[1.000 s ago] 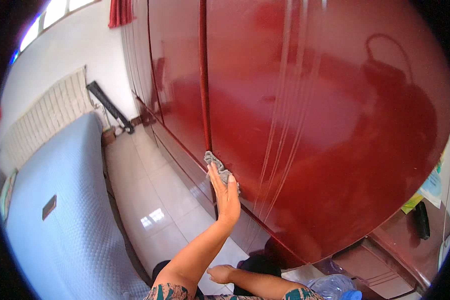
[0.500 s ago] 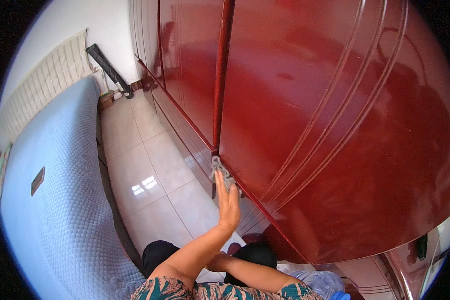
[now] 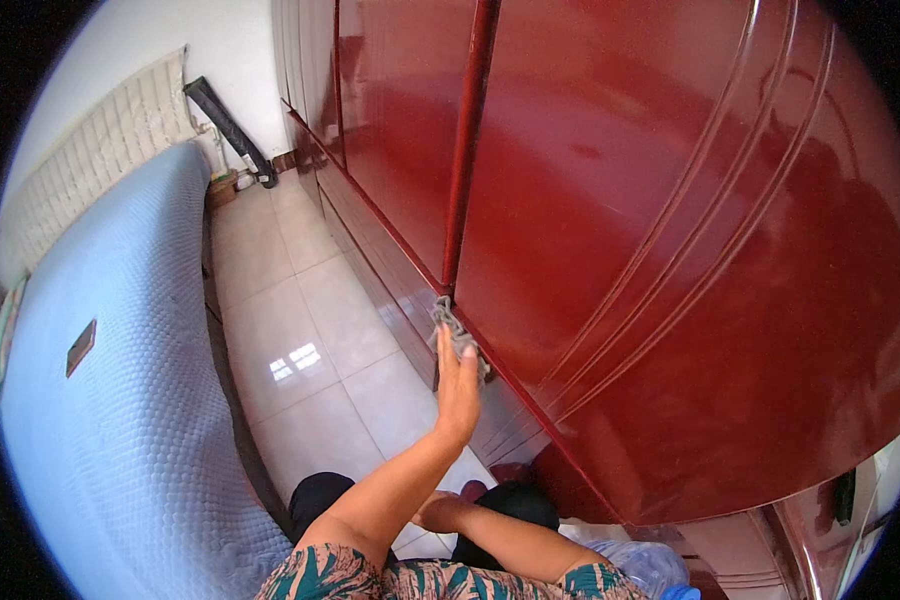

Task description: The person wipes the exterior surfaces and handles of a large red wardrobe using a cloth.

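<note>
Grey cloth (image 3: 442,311) sits at the centre of my head view, under my left hand (image 3: 457,390), against the ledge (image 3: 530,405) of the glossy red wardrobe (image 3: 600,260), near the foot of its upright strip (image 3: 466,165). My left fingers lie straight and outstretched over it. My right hand (image 3: 440,512) is at the lower centre, partly behind my left forearm (image 3: 395,490); I cannot tell whether its fingers are curled. A blue-covered bed (image 3: 145,400) fills the left side; a clear bottle (image 3: 645,566) stands lower right.

Glossy, smooth cabinet (image 3: 590,280); matt cloth rag (image 3: 444,309); quilted fabric bedcover (image 3: 135,390); shiny floor tiles (image 3: 260,250)
</note>
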Motion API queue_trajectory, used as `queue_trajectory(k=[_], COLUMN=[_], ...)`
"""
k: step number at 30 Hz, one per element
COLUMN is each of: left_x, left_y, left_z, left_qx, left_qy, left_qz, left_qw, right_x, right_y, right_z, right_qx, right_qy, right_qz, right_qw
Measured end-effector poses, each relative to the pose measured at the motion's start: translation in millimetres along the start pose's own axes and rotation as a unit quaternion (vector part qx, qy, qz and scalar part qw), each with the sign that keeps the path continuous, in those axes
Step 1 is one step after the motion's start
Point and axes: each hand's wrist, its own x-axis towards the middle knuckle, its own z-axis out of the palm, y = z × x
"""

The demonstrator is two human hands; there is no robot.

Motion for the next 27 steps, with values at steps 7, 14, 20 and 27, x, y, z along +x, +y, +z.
queue_trajectory(k=[7, 14, 20, 27], left_x=[-41, -46, -67, -82], left_y=[-24, -6, 1, -7], left_z=[-23, -112, -137, -147], left_qx=[-0.196, -0.497, -0.448, -0.129], left_qy=[-0.074, -0.084, -0.121, -0.098], left_qz=[-0.175, -0.372, -0.418, -0.371], left_qw=[0.962, 0.779, 0.781, 0.914], right_x=[-6, -51, -63, -43], right_y=[6, -38, -53, -53], right_z=[-11, -41, -47, -57], right_qx=[-0.018, 0.584, 0.819, 0.732], right_qy=[0.062, 0.177, 0.185, 0.37], right_qz=[0.005, -0.011, -0.167, -0.069], right_qw=[0.998, 0.793, 0.517, 0.568])
